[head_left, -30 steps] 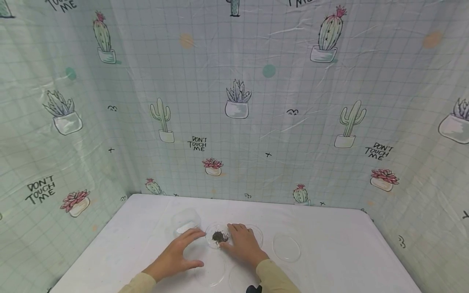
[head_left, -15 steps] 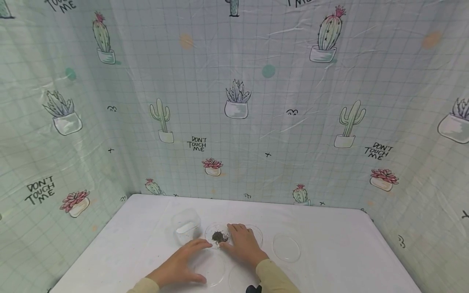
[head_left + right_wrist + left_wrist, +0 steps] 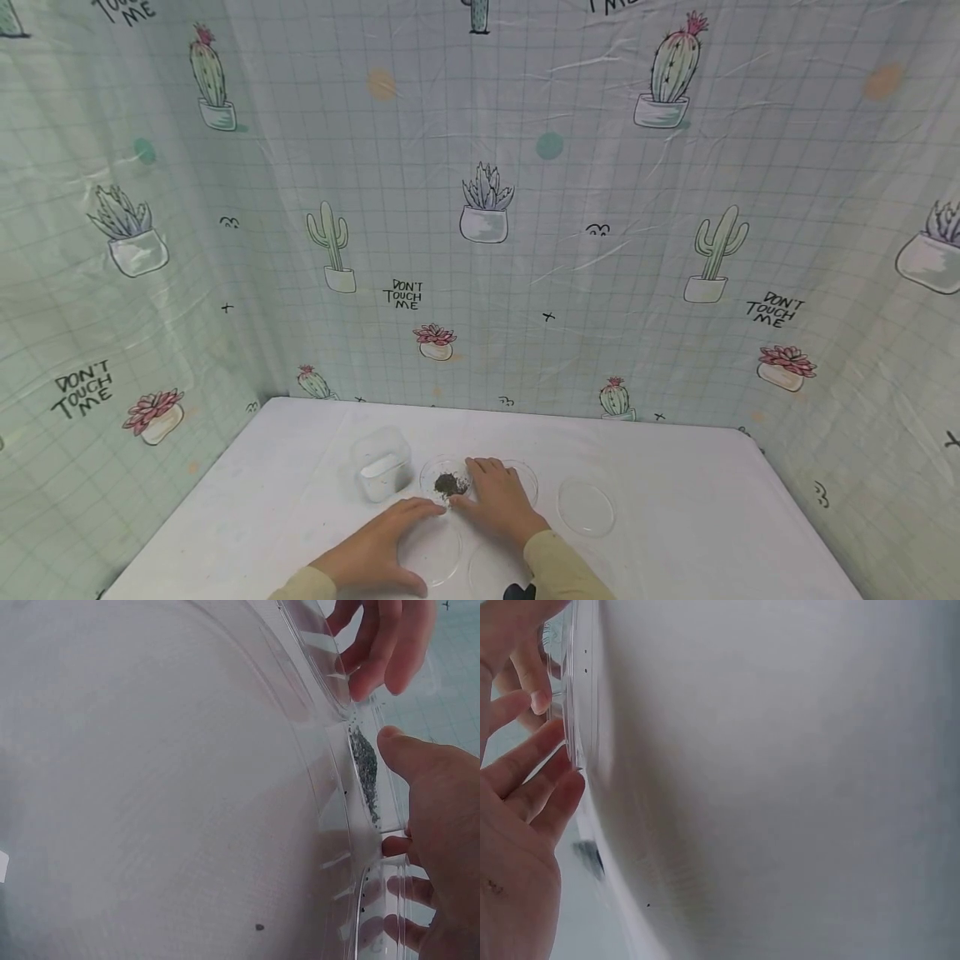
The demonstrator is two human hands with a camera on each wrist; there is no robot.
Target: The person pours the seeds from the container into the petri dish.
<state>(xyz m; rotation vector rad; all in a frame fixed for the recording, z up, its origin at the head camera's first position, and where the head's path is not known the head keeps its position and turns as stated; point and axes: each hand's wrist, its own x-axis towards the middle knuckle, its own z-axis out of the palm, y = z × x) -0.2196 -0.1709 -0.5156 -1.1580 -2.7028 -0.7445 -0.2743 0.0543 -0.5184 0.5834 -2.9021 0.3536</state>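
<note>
Clear petri dishes lie on the white table. One petri dish (image 3: 427, 480) bears a small heap of dark, soil-like grains (image 3: 447, 485). My right hand (image 3: 501, 502) holds this dish at its right side, thumb near the front rim and fingers toward the back; in the right wrist view the thumb (image 3: 405, 750) is by the grains. In front of it, my left hand (image 3: 378, 546) spans another petri dish (image 3: 431, 554) that bears no grains, thumb at its near edge and fingers at its far edge. The left wrist view has fingertips (image 3: 568, 791) against that clear rim.
A clear tub (image 3: 381, 467) with something white inside stands at the back left. A clear round dish (image 3: 587, 507) lies to the right. Two more clear round pieces sit partly behind and below my right hand. A patterned curtain (image 3: 480, 333) surrounds the table.
My left hand has come down and toward me, from beside the tub to around the front petri dish. My right hand has stayed in place at the dish with the grains.
</note>
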